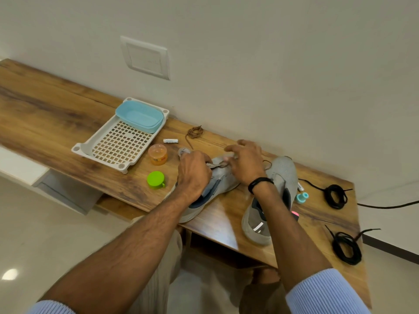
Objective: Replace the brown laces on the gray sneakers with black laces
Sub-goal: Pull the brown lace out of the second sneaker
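While the left hand (193,172) clamps the gray sneaker (223,181) to the worktop (56,105), right hand (246,164) fingers (230,154) pinch its brown lace (223,164) between both hands. It looks limp and light, so grip near the eyelet!

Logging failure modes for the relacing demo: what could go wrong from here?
1. The worked sneaker has its heel past the front edge of the table. If the left hand slips while the right hand tugs the brown lace, it could drop.
2. The nearer black lace coil lies close to the table's edge and might get brushed off.
3. The right forearm crosses the second sneaker and may nudge it.
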Demonstrator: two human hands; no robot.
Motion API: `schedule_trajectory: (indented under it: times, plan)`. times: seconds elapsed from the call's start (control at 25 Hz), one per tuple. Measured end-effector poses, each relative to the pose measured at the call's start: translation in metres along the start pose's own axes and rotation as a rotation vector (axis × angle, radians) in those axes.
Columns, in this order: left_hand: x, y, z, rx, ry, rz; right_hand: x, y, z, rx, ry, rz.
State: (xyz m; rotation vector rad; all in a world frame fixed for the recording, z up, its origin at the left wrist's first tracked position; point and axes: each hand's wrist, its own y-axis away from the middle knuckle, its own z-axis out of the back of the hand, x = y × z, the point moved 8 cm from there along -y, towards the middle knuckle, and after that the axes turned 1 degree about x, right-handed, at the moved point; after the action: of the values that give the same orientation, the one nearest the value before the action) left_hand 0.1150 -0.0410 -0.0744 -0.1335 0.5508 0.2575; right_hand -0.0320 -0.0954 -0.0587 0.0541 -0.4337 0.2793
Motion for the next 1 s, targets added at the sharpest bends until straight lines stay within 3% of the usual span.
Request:
schedule_trajectory:
  times: [0.08,0.24,0.32,0.4,0.48,0.56,0.68,0.76,0.88,1.0]
  plan:
    - [-0.006,0.001,0.002,0.012,0.001,-0.029,0.001,-0.002,-0.017,0.137,0.013,0.005]
    - [-0.009,0.001,0.001,0.018,0.018,-0.059,-0.008,-0.009,-0.009,0.086,0.097,-0.111]
    - [-0.005,0.001,0.000,0.028,0.050,-0.026,-0.021,-0.008,0.018,-0.167,-0.016,-0.223]
    - [-0.003,0.001,0.000,0.028,0.074,-0.005,-0.044,0.006,0.053,-0.543,-0.291,-0.418]
    - [-0.006,0.002,0.003,0.020,0.082,-0.007,-0.053,0.022,0.066,-0.738,-0.426,-0.506]
    - [-0.009,0.004,0.004,0.004,0.077,-0.014,-0.040,0.016,0.061,-0.622,-0.334,-0.404]
    - [-0.012,0.005,0.005,0.009,0.064,-0.031,-0.009,-0.003,0.015,-0.148,-0.115,-0.122]
    - [-0.012,0.004,0.004,0.017,0.037,-0.045,0.001,-0.005,-0.011,0.081,-0.032,-0.040]
    - [-0.010,0.004,0.000,0.032,0.059,-0.045,-0.006,-0.006,-0.016,0.156,0.066,-0.107]
    - [-0.015,0.004,-0.001,0.038,0.101,-0.072,-0.007,-0.002,-0.009,0.067,0.284,-0.164]
